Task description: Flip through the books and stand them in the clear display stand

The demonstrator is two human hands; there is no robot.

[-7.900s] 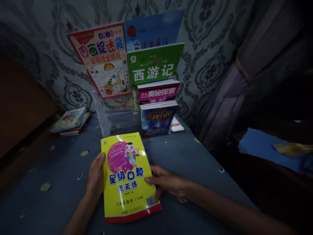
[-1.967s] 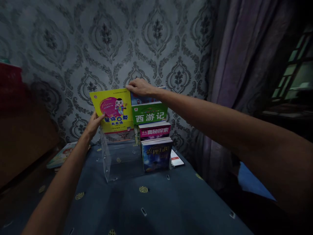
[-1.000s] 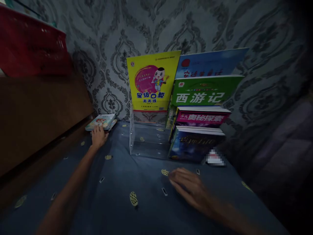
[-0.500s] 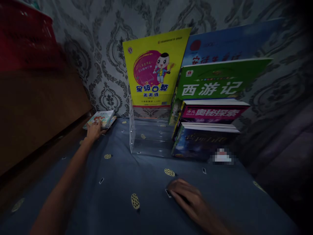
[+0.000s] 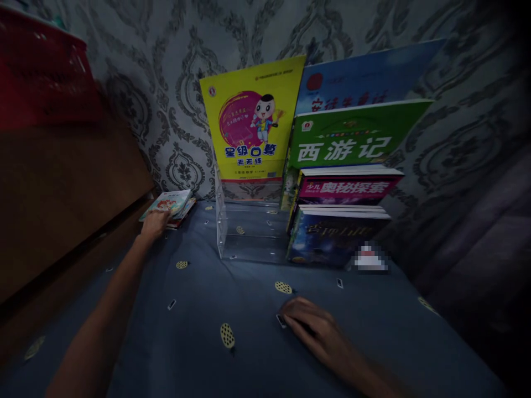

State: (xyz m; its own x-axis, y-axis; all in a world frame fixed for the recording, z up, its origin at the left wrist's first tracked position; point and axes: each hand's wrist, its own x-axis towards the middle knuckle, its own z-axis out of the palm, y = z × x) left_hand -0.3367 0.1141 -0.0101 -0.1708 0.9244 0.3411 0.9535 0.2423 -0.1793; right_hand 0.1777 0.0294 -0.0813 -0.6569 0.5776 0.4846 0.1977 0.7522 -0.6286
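Note:
At the far left, my left hand (image 5: 155, 223) grips the near edge of the top book (image 5: 173, 202), its fingers over the light-coloured cover; the thumb is hidden. That book lies on a small stack of books (image 5: 185, 214) by the wall. My right hand (image 5: 314, 326) rests on the dark blue cloth (image 5: 174, 354), fingers curled and pressed together, with nothing visible in them. Ahead of it stands a clear tiered rack (image 5: 249, 247). Upright in it are a yellow book (image 5: 255, 119), a blue book (image 5: 365, 77), a green book (image 5: 360, 138), magenta-covered books (image 5: 352, 189) and dark blue books (image 5: 327, 237).
A brown wooden panel (image 5: 70, 204) runs along the left side, with a red container (image 5: 45, 72) on top. Patterned wallpaper (image 5: 194, 72) covers the wall behind the rack. A dark curtain-like fabric (image 5: 489, 243) hangs at the right.
My left hand has moved slightly back toward the top book's near edge, and that book now sits a little askew on the stack. My right hand stays in place. The view has shifted slightly.

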